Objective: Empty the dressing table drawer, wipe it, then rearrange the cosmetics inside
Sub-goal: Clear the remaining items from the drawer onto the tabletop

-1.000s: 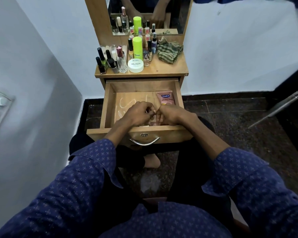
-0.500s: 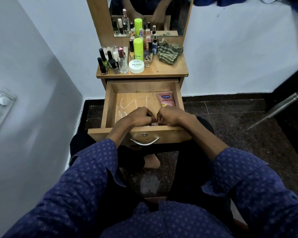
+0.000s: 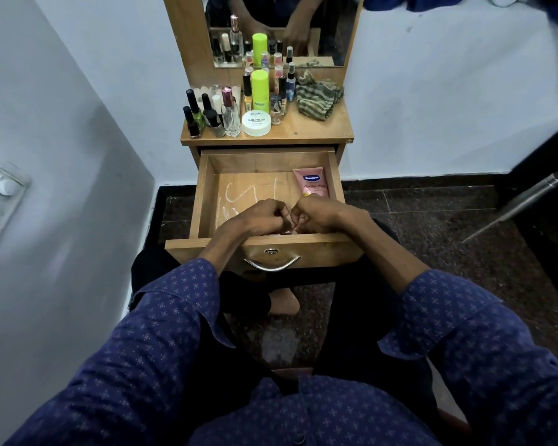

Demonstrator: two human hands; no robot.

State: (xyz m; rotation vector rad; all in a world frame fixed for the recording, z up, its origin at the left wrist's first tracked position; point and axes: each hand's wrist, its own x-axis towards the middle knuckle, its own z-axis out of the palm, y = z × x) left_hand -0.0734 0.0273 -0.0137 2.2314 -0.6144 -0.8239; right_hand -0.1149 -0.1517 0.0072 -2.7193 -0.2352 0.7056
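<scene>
The wooden drawer (image 3: 204, 194) of the dressing table is pulled out. My left hand (image 3: 264, 217) and my right hand (image 3: 316, 215) meet low at its front middle, fingertips pinched together on a small item (image 3: 286, 232) that is mostly hidden. A pink Vaseline tube (image 3: 313, 183) lies along the drawer's right wall, just behind my right hand. White smears (image 3: 236, 201) mark the drawer floor on the left. On the tabletop stand dark nail polish bottles (image 3: 195, 119), a clear perfume bottle (image 3: 231, 115), a white nail polish remover tub (image 3: 256, 123) and a neon green bottle (image 3: 260, 91).
A striped green cloth (image 3: 318, 99) lies crumpled at the tabletop's back right. A mirror (image 3: 284, 27) rises behind the bottles. The white wall with a switch plate (image 3: 0, 194) is close on the left. A metal tube (image 3: 522, 201) slants over the dark floor at right.
Both hands have stayed at the drawer's front, their fingers working slightly against each other. The pink tube and the tabletop items have not moved.
</scene>
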